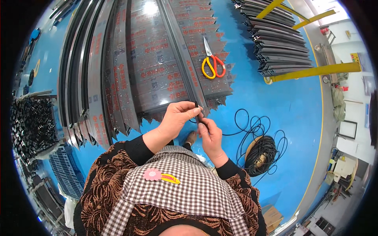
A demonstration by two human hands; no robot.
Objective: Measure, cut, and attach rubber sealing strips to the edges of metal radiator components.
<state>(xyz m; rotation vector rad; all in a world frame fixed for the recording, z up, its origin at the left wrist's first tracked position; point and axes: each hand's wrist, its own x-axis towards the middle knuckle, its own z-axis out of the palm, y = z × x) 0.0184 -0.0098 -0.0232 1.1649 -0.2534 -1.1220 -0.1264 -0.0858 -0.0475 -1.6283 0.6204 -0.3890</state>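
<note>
My left hand [178, 120] pinches a thin black rubber strip [197, 104] at the near end of a long dark metal profile [179, 51]. Just beside it on the right, my right hand [211, 137] has its fingers closed on the same strip, thumb toward the profile's cut end. The fingers hide how strip and profile meet. From near my right hand a loose black length runs to a tangled coil [260, 155] on the floor. Scissors [212, 65] with one yellow and one red handle lie on the profiles to the right, blades pointing away.
Film-covered dark profiles [153, 59] lie side by side before me, with jagged cut ends. More profiles [281, 43] are stacked at the far right between yellow bars [315, 72]. At the left stand a blue plastic crate [67, 169] and bundled profiles [33, 126]. A cardboard box [271, 216] sits lower right.
</note>
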